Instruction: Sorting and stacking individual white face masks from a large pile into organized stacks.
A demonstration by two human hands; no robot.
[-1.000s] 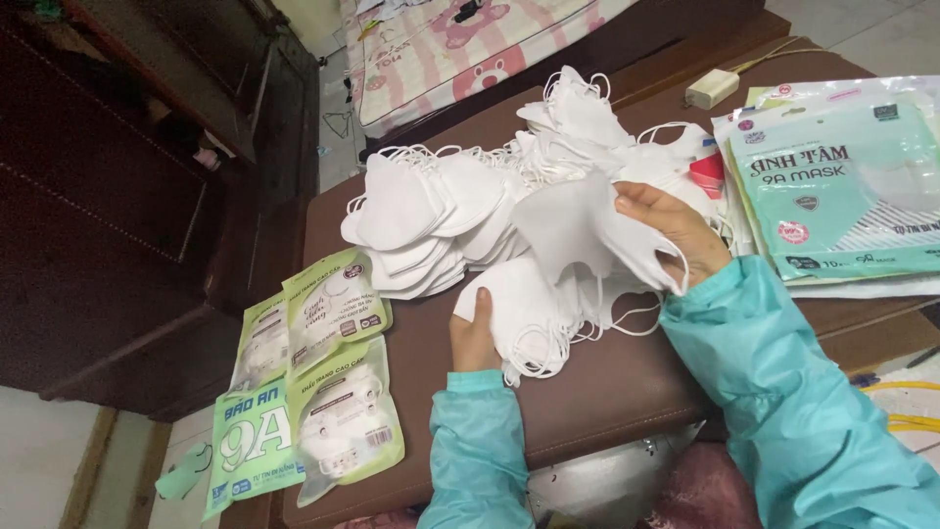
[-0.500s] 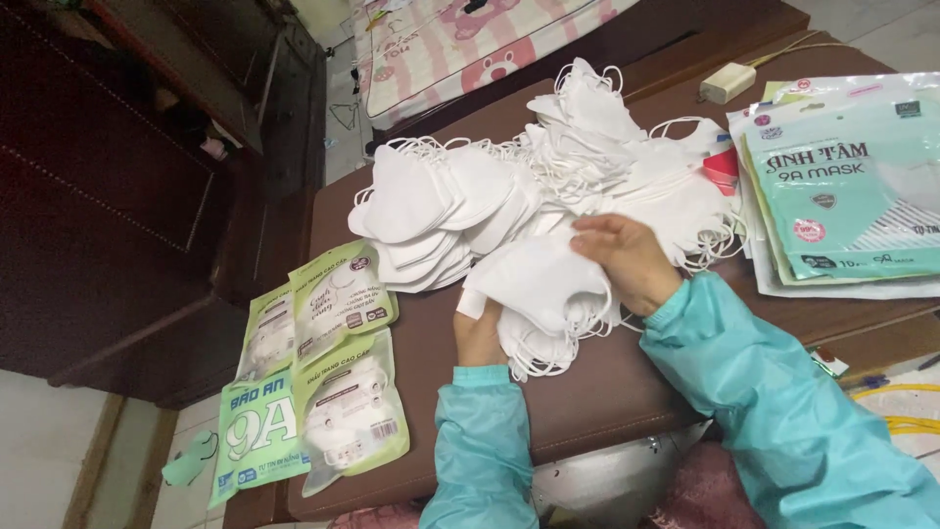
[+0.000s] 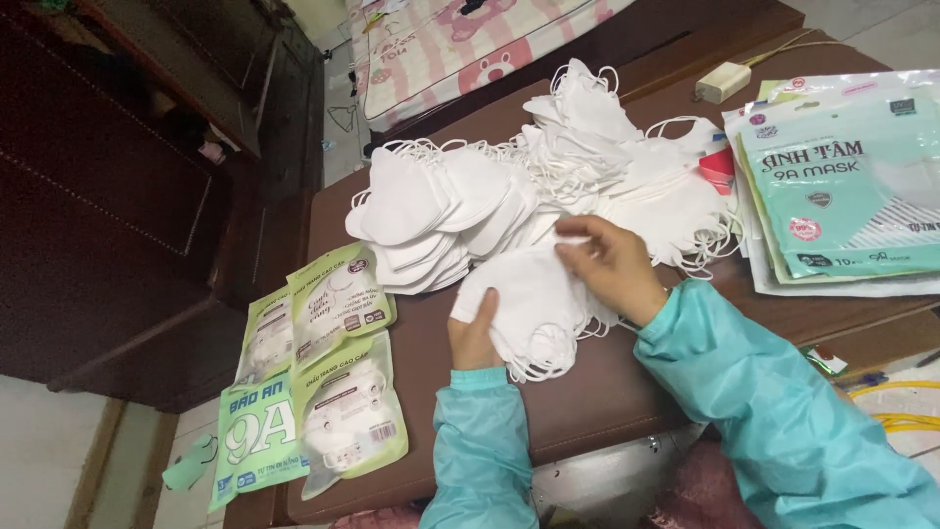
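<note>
A small stack of white face masks (image 3: 534,304) lies on the dark brown table (image 3: 587,402) in front of me. My left hand (image 3: 473,333) holds the stack's left edge from below. My right hand (image 3: 612,264) presses down on the top mask, fingers pinching its upper edge. Both arms wear teal sleeves. A large loose heap of white masks (image 3: 548,176) with ear loops spreads just beyond my hands.
Green filled mask packets (image 3: 328,372) lie at the table's left end. A stack of teal empty bags (image 3: 842,186) sits at right, a small white box (image 3: 723,80) behind it. A dark wooden cabinet (image 3: 117,196) stands left; a pink patterned mattress (image 3: 490,39) lies beyond.
My right hand brought a mask from the heap down onto the stack held by my left hand and now presses on it.
</note>
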